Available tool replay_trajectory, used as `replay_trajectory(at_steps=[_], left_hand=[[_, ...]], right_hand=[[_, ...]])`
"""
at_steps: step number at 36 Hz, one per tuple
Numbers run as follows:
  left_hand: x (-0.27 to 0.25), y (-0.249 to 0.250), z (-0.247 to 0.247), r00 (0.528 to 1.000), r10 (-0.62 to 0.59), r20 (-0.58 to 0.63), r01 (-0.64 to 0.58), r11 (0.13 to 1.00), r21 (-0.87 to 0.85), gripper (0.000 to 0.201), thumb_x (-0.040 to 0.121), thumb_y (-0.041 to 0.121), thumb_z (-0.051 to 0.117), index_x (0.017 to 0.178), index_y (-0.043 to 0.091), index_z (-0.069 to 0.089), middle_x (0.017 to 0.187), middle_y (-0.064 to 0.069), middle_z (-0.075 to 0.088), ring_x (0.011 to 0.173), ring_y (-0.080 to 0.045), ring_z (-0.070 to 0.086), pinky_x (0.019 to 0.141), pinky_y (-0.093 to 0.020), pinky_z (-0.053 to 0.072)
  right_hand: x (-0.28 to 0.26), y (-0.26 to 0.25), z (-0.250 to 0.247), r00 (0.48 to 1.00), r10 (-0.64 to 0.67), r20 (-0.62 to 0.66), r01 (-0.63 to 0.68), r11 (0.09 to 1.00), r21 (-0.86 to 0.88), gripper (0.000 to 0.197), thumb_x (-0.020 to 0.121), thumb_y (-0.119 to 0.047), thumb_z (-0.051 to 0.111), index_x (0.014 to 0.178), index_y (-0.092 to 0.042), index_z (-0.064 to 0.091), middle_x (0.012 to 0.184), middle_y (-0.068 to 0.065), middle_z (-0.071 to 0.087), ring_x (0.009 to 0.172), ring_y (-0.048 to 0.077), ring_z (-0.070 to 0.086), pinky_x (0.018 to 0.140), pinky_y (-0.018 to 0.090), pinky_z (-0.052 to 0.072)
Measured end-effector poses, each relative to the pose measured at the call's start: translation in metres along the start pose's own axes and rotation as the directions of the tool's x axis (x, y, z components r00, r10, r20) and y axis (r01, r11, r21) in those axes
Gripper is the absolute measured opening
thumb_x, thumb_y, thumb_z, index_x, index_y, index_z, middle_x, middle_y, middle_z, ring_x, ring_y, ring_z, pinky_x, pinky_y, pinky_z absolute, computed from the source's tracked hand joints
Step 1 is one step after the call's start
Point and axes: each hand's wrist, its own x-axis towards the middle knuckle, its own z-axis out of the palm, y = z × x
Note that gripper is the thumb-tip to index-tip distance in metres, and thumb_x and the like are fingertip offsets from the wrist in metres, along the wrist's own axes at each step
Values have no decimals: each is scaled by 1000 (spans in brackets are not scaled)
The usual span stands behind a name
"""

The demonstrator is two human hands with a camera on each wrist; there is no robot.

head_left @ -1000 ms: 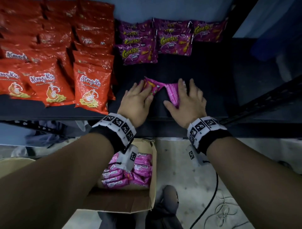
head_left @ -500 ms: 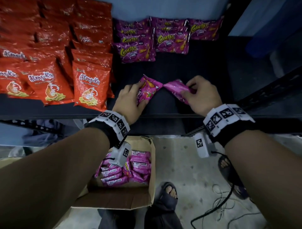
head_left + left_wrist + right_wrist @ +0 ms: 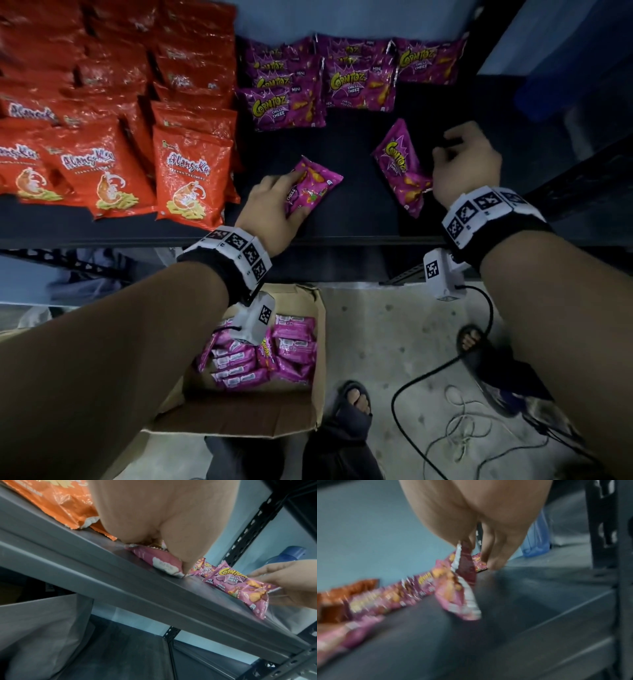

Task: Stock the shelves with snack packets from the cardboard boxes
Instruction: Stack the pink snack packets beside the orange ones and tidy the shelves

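Two purple Corntoz packets are in my hands over the dark shelf (image 3: 359, 219). My left hand (image 3: 274, 202) grips one packet (image 3: 313, 186) near the shelf's front edge; the left wrist view shows that packet (image 3: 161, 562) lying on the shelf under my fingers. My right hand (image 3: 462, 171) pinches the lower end of the other packet (image 3: 400, 164), which faces up with its top pointing to the back. In the blurred right wrist view that packet (image 3: 458, 591) hangs from my fingers. An open cardboard box (image 3: 301, 411) on the floor holds several more purple packets (image 3: 263, 356).
Red prawn-cracker bags (image 3: 113, 102) fill the shelf's left half. Rows of purple Corntoz packets (image 3: 342, 78) lie along the back. A black upright (image 3: 252, 523) stands at the shelf's right end. A cable (image 3: 442, 370) and my sandalled feet (image 3: 356, 401) are on the concrete floor.
My hands have drawn apart, each carrying its packet. The right hand moved right and turned its packet face up; the left hand stayed near the front edge.
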Motion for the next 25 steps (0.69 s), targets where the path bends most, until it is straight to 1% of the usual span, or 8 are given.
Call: replay_trajectory(at_steps=[2,4,7,10,13,15,19,25], left_hand=[[0,0,0,1000,4,-5,-4,1000,1,63,97,36,65,154,27,40,141,-9,49,130,-30,47,107,-35,38],[-1,0,1,1000,4,-9,-4,1000,0,63,97,36,65,154,28,40,141,-10,49,130,-30,47,106,-34,38],[-1,1,0,1000,-5,-6,5,1000,-12,63,97,35,65,154,28,39,141,-9,49,130,-29,47,105,-31,37],[-1,0,0,1000,-6,-8,6,1000,-23,63,97,34,64,154,28,39,142,-8,49,131,-28,47,105,-29,36],[-1,1,1,1000,-2,-9,2,1000,-21,63,98,34,63,155,27,38,145,-9,48,134,-28,45,109,-32,36],[-2,1,2,1000,7,-11,-7,1000,-16,63,99,34,63,156,27,38,148,-9,47,136,-29,44,113,-34,35],[-3,0,4,1000,21,-18,-21,1000,-12,63,99,35,63,156,27,38,149,-10,46,137,-31,43,115,-37,35],[-5,0,5,999,42,-29,-42,999,-9,63,100,35,61,157,26,36,149,-13,46,136,-33,43,114,-39,35]], right_hand=[[1,0,0,998,-64,-16,63,996,-62,29,100,-24,56,128,-16,61,118,10,68,106,25,64,80,27,49],[0,0,2,994,-108,-15,104,984,-144,31,101,-23,53,131,-18,59,124,13,63,110,29,61,81,36,52],[0,1,0,994,-67,-88,47,976,-211,34,101,-17,48,134,-20,55,128,13,59,115,32,58,83,43,51],[-1,1,1,990,-67,-125,50,990,-134,39,102,-23,46,140,-19,52,131,14,59,119,33,55,92,45,50],[-7,-4,13,971,-235,43,238,964,-119,48,103,-30,47,148,-15,47,141,17,54,129,35,49,103,42,42],[-12,-8,24,946,-274,172,298,945,-137,53,104,-34,48,154,-17,42,154,15,45,138,35,42,110,43,40],[-16,-13,38,937,-188,293,279,910,-307,59,105,-44,42,159,-21,31,167,10,22,148,34,29,114,51,36],[-11,-10,44,914,-64,402,256,858,-445,67,105,-55,28,163,-26,11,171,6,6,153,31,17,119,56,22]])
